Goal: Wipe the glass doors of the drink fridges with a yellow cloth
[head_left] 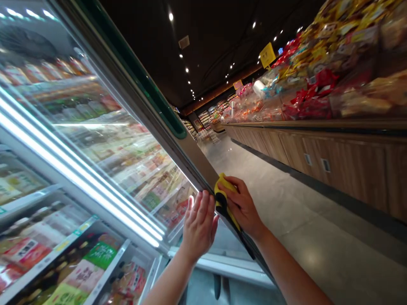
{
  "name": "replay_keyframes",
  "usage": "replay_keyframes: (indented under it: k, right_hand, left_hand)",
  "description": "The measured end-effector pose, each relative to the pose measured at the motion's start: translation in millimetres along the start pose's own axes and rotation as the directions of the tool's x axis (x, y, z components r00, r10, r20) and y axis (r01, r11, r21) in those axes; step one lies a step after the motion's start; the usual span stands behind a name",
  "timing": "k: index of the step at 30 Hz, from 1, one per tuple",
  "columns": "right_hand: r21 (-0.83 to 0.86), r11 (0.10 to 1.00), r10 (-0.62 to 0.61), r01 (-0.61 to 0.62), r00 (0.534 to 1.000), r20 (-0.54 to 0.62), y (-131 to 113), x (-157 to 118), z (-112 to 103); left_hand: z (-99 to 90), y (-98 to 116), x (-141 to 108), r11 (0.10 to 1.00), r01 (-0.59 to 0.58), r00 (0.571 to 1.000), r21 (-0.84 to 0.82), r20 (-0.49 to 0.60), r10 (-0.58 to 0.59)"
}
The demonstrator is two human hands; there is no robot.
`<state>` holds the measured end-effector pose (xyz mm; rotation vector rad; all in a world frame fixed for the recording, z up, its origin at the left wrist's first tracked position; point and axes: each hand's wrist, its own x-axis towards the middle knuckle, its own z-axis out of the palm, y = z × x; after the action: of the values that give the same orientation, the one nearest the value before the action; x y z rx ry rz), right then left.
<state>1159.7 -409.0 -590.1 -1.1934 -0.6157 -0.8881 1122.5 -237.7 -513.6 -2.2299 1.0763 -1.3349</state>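
Observation:
My right hand (pixel 243 207) is closed on a yellow-and-black cloth (pixel 234 220), which lies along the edge of an open glass cooler door (pixel 200 163). Part of the cloth is hidden under my fingers, and its dark end hangs down along the door edge. On the inner side of the same door, my left hand (pixel 200 224) rests with its fingers stretched out and close together, holding nothing. The door frame appears tilted, with a long dark green handle recess (pixel 171 118) above my hands.
Lit cooler shelves (pixel 57 250) with packaged goods and bottles fill the left. A bright light strip (pixel 95 182) runs slantwise there. To the right, a wood-panelled display counter (pixel 295 152) carries heaped snack packets (pixel 318 93). Grey floor (pixel 305 237) runs between.

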Motion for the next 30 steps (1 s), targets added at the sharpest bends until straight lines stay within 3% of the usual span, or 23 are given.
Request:
replay_keyframes:
  k: [5,7,10,13,15,19,21,26,30]
  right_hand:
    - [-0.071,0.979,0.190,-0.193,0.981,-0.043,-25,-20,3]
    - [-0.058,0.968,0.237,-0.243,0.967,-0.090,-42,-14,14]
    - [-0.060,0.978,0.191,-0.201,0.971,-0.147,-73,33,40]
    - [-0.097,0.989,0.104,-0.114,0.989,-0.102,-101,84,59]
    - [-0.154,0.984,0.077,-0.086,0.995,-0.065,-113,93,62]
    - [-0.254,0.956,0.133,-0.149,0.988,-0.079,-132,76,64]
    - [-0.241,0.957,0.147,-0.163,0.986,-0.080,-143,80,71]
    - [-0.132,0.972,0.188,-0.196,0.980,-0.072,-173,144,97]
    - [-0.090,0.973,0.211,-0.211,0.977,-0.013,-189,190,103]
  left_hand:
    - [-34.6,-29,21,1.000,-0.030,0.998,-0.009,0.055,0.030]
    - [-49.4,-39,29,0.999,-0.027,0.995,-0.017,0.096,0.029]
    - [-70.6,-57,41,0.999,-0.032,0.989,-0.025,0.146,0.035]
    - [-89.8,-82,55,0.998,-0.061,0.988,-0.029,0.141,0.064]
    - [-102.2,-100,66,0.997,-0.073,0.989,-0.025,0.127,0.075]
    - [-129.6,-130,88,0.998,-0.060,0.990,-0.004,0.130,0.061]
    - [-145.8,-141,102,0.999,-0.033,0.990,0.017,0.141,0.030]
    - [-187.6,-164,145,0.989,0.079,0.981,0.128,0.168,-0.100]
    - [-213.2,-181,175,0.966,0.167,0.961,0.195,0.187,-0.204]
